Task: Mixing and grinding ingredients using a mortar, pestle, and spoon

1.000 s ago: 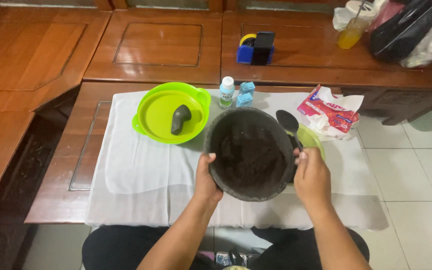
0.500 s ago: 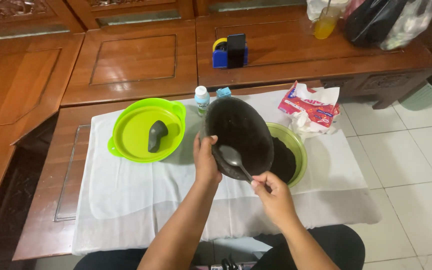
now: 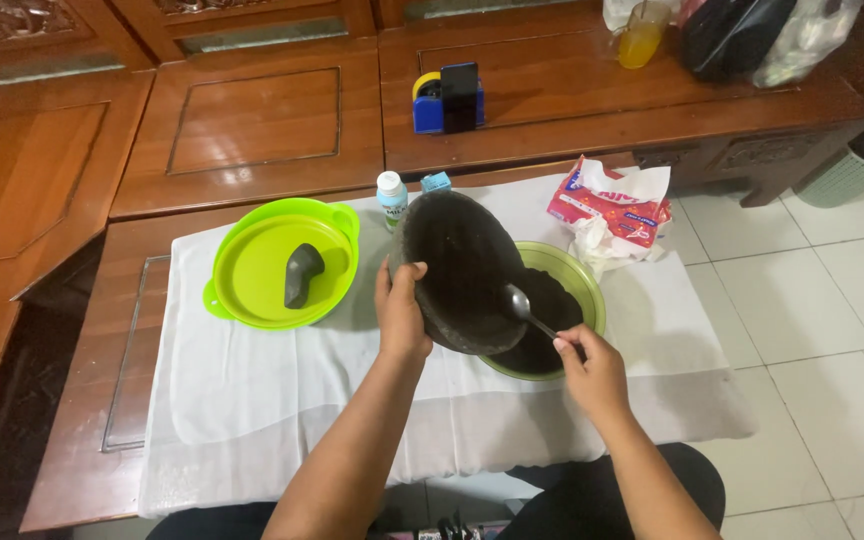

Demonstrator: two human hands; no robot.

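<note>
My left hand (image 3: 401, 312) grips the rim of a dark stone mortar (image 3: 457, 262), which is tipped steeply to the right over a green bowl (image 3: 580, 282) with dark paste in it. My right hand (image 3: 590, 369) holds a metal spoon (image 3: 527, 309) whose head lies against the mortar's inner wall near its lower edge. To the left lies a green lid (image 3: 274, 265) with a dark stone pestle (image 3: 301, 273) resting on it. All stand on a white cloth (image 3: 252, 400) spread over a low wooden table.
A small white bottle (image 3: 390, 197) and a blue-capped one (image 3: 436, 182) stand behind the mortar. A red and white packet with tissue (image 3: 612, 205) lies at the right. A blue holder with a phone (image 3: 449, 98) sits on the wooden bench behind. Tiled floor lies to the right.
The mortar went from lying flat in both hands to being tipped over the green bowl by the left hand. My right hand took up the spoon and brought it into the mortar.
</note>
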